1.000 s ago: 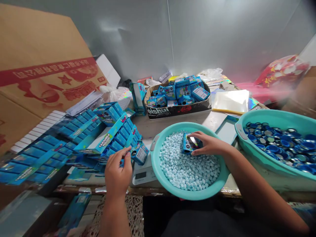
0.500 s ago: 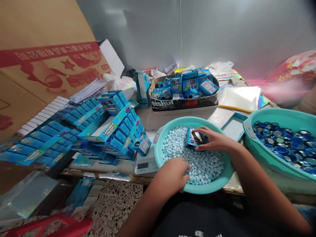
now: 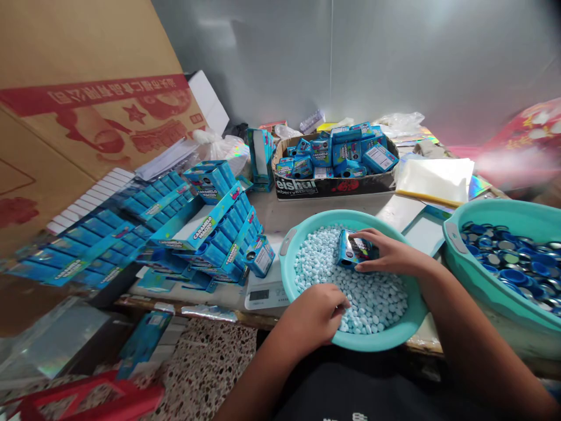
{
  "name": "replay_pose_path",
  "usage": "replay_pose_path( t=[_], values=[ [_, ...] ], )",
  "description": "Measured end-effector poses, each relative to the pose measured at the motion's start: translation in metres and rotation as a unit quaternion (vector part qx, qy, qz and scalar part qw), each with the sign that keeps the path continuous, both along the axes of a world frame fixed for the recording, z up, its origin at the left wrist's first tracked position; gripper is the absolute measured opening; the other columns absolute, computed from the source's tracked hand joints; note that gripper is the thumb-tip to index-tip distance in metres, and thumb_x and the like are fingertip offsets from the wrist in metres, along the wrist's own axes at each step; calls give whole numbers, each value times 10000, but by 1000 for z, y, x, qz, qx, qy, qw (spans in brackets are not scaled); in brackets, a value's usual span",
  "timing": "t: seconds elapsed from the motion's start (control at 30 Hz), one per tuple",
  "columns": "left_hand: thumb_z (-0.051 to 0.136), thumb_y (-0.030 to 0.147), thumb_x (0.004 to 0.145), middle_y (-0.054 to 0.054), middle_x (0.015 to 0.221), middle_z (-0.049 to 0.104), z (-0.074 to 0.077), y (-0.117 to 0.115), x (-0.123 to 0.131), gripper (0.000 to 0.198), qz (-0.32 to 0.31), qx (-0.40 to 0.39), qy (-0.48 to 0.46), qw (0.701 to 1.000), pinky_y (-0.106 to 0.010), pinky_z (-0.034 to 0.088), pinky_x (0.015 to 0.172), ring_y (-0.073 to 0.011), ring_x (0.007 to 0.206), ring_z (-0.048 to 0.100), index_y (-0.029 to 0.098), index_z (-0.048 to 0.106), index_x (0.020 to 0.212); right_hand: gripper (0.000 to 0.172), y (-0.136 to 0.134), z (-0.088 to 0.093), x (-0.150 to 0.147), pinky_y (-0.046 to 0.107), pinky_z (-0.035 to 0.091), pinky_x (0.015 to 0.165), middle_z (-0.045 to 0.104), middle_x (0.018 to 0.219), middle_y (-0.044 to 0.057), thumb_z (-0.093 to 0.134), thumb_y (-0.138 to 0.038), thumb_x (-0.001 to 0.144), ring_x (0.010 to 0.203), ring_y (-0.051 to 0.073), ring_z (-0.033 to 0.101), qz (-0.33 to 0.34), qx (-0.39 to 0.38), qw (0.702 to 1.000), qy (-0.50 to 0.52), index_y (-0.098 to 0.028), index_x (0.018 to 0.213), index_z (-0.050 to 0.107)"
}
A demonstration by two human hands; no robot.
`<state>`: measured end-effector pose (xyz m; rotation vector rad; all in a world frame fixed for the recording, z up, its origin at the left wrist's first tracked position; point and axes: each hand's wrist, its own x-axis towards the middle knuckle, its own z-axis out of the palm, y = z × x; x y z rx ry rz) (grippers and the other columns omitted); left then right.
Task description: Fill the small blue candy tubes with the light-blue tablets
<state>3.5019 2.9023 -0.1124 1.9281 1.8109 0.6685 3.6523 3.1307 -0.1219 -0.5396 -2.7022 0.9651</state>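
Low in the middle of the frame a teal basin [image 3: 287,275] heaped with pale blue candies [image 3: 377,298] sits at the near edge of the tabletop [image 3: 280,213]. The right hand [image 3: 392,254] reaches in from the lower right and rests over the upper part of the heap, its fingers [image 3: 366,237] wrapped around a small blue box [image 3: 353,249] that lies tilted on the candies, its open end toward the left. The left hand [image 3: 313,316] comes in from the bottom centre and sits at the basin's near left rim, fingers [image 3: 339,304] curled down into the candies; whether they pinch any cannot be told from this view. Just left of the basin a small white scale [image 3: 265,292] shows its display, partly tucked under a stack of blue display cartons [image 3: 210,228] that spreads toward the centre left of the frame. One more small box [image 3: 260,255] leans against that stack, close to the scale. Behind the basin, toward the upper middle, a dark cardboard tray [image 3: 333,184] holds a jumble of the same blue boxes. At the right edge a second teal basin [image 3: 477,275] is filled with blue and silver round lids [image 3: 512,260]. A pile of clear plastic sheets [image 3: 433,178] lies between the tray and that basin. A large brown carton [image 3: 87,93] with red print fills the upper left.
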Motion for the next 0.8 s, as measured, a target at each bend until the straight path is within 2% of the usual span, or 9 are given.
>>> replay_pose_path(
  t=[0.1,0.23,0.33,0.5,0.6,0.73,0.8],
  values=[
    [570,118,897,-30,983,714,6,-11,-23,183,48,99,-28,994,-270,474,883,-154,960,645,173,722,982,841,-1,1,0,419,377,1169,444,1449,73,717,-691,734,1334,318,472,-2,-2,1000,-5,-311,1444,475],
    [582,217,928,-12,1001,730,20,-33,-76,156,230,216,24,949,-261,498,865,-147,942,662,208,726,986,834,-2,3,0,417,386,1166,445,1457,56,723,-686,724,1327,321,481,-9,-11,1000,-12,-326,1438,483],
    [591,242,917,-26,986,733,27,-44,-109,161,332,226,101,910,-301,511,850,-180,905,667,197,735,975,841,-3,5,0,415,379,1169,431,1460,58,727,-684,727,1327,312,480,-8,-14,1000,-14,-311,1438,478],
    [595,216,905,-65,984,734,21,-42,-129,180,401,176,174,882,-380,524,843,-247,893,678,157,735,1003,840,-4,6,1,405,361,1177,422,1459,66,728,-672,737,1335,300,470,-4,-21,1000,-14,-293,1441,470],
    [600,191,905,-89,1016,721,16,-36,-125,198,402,209,207,867,-391,532,842,-255,902,677,132,725,1048,839,-5,7,1,395,372,1172,420,1472,57,733,-677,723,1349,307,457,-12,-21,1000,-14,-298,1430,485],
    [596,179,930,-81,979,698,13,-27,-105,154,304,368,219,851,-319,528,867,-197,921,665,120,705,1022,837,-6,7,1,386,377,1171,415,1478,65,730,-664,732,1351,294,456,-9,-21,1000,-17,-284,1434,480],
    [598,156,931,-71,953,697,14,-24,-96,124,261,414,218,844,-289,522,887,-171,923,660,126,695,1004,837,-5,7,1,388,379,1169,414,1477,69,730,-663,736,1346,291,460,-6,-23,1000,-17,-280,1436,477]
  ],
)
